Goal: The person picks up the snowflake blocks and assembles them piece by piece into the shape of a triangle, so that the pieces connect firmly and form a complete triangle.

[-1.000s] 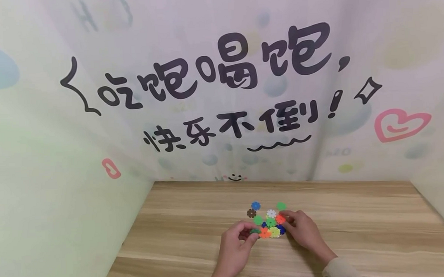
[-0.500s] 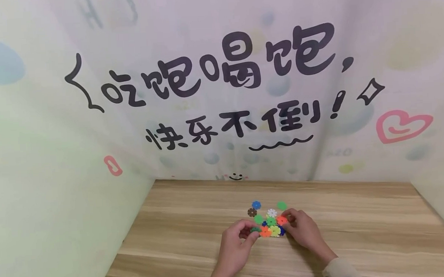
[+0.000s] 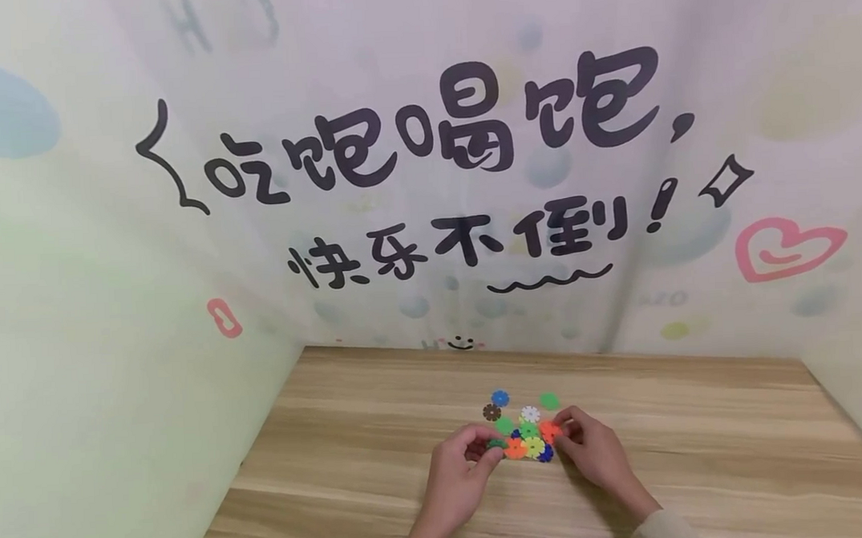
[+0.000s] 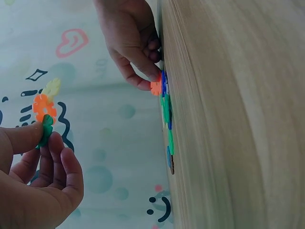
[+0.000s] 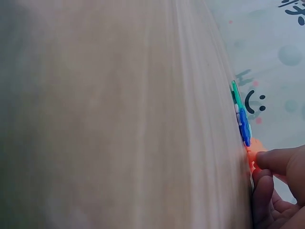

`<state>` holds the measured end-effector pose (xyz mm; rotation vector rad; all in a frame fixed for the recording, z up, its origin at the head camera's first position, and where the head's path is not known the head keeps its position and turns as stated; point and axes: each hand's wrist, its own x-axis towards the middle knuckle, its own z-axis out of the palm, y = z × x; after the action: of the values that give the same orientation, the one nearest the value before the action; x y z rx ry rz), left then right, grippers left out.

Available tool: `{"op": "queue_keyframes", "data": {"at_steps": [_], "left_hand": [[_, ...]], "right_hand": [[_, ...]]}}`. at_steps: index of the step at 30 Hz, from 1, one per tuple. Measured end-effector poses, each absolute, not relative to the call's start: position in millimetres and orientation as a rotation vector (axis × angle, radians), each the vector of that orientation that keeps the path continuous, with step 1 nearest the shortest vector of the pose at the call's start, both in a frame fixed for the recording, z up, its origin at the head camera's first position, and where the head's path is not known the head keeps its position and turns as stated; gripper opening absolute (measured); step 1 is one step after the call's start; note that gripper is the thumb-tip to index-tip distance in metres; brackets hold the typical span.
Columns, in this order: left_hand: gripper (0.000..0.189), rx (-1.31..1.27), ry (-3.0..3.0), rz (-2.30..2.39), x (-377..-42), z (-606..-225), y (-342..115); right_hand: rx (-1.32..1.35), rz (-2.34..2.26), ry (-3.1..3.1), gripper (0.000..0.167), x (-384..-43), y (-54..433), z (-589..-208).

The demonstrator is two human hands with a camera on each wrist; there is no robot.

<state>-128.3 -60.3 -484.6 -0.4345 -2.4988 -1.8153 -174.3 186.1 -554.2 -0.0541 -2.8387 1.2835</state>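
My left hand [image 3: 457,472] pinches a dark green notched plastic disc [image 4: 46,132] between thumb and fingers. Joined to it in a chain are an orange disc [image 4: 39,106] and a yellow disc [image 4: 51,88], held above the table in the left wrist view. My right hand [image 3: 599,452] pinches a red-orange disc [image 3: 550,431] at the pile's right side, low over the tabletop, as the right wrist view shows with the orange disc [image 5: 256,144] at the fingertips. Whether that disc touches the pile I cannot tell.
Loose discs lie on the wood table [image 3: 351,433]: blue [image 3: 500,398], brown [image 3: 491,412], white [image 3: 530,414], light green [image 3: 549,401] and dark blue [image 3: 546,454]. A printed curtain [image 3: 404,318] stands behind the table, with a pale wall [image 3: 103,379] at left.
My right hand has shifted slightly to the right, with the red-orange disc now gripped and moved a little nearer to me. The left hand stays almost still with its chain.
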Motion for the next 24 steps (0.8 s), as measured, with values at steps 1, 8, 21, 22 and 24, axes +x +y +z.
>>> {"op": "queue_keyframes", "data": {"at_steps": [1,8,21,22,24], "left_hand": [[0.011,-0.436,-2.498,-1.810,-129,-485,-60],[0.013,-0.418,-2.508,-1.823,-129,-484,-59],[0.012,-0.398,-2.511,-1.849,-130,-483,-58],[0.012,-0.395,-2.512,-1.851,-130,-483,-58],[0.012,-0.398,-2.505,-1.858,-129,-483,-58]], "right_hand": [[-0.064,1.295,-2.836,0.017,-174,187,-554],[-0.101,1.388,-2.801,0.017,-168,189,-551],[-0.160,1.589,-2.727,0.013,-157,196,-547],[-0.165,1.602,-2.727,0.013,-157,197,-547],[-0.171,1.630,-2.719,0.013,-155,197,-546]]}}
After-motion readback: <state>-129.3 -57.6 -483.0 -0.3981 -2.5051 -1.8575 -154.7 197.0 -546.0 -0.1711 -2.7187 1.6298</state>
